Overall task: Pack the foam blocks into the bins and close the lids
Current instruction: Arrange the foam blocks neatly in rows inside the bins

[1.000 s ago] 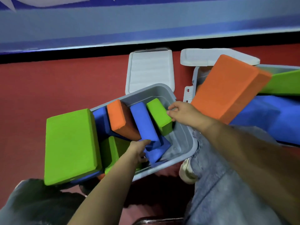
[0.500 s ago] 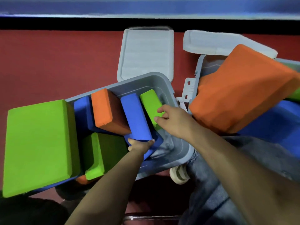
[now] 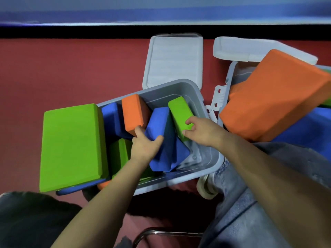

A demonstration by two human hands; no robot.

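Observation:
A grey bin (image 3: 184, 86) on the red floor holds several foam blocks on end. My left hand (image 3: 145, 147) grips the near end of an upright blue block (image 3: 159, 122), its forefinger touching a small orange block (image 3: 134, 113). My right hand (image 3: 200, 130) pinches the near end of a green block (image 3: 180, 110) at the bin's right side. A big green block (image 3: 71, 145) leans over the bin's left end. A second bin (image 3: 231, 76) at the right carries a big orange block (image 3: 274, 97) over a blue one (image 3: 308, 127).
Two grey lids lie on the floor behind the bins: one (image 3: 174, 59) behind the near bin, the other (image 3: 238, 49) behind the right bin. My denim-clad knee (image 3: 247, 203) and a shoe (image 3: 206, 188) are beside the near bin. A metal chair rail (image 3: 161, 233) runs below.
My left hand has moved up the blue block and now wraps its near end. My right hand has shifted onto the green block's end and pinches it. The camera pulled back slightly.

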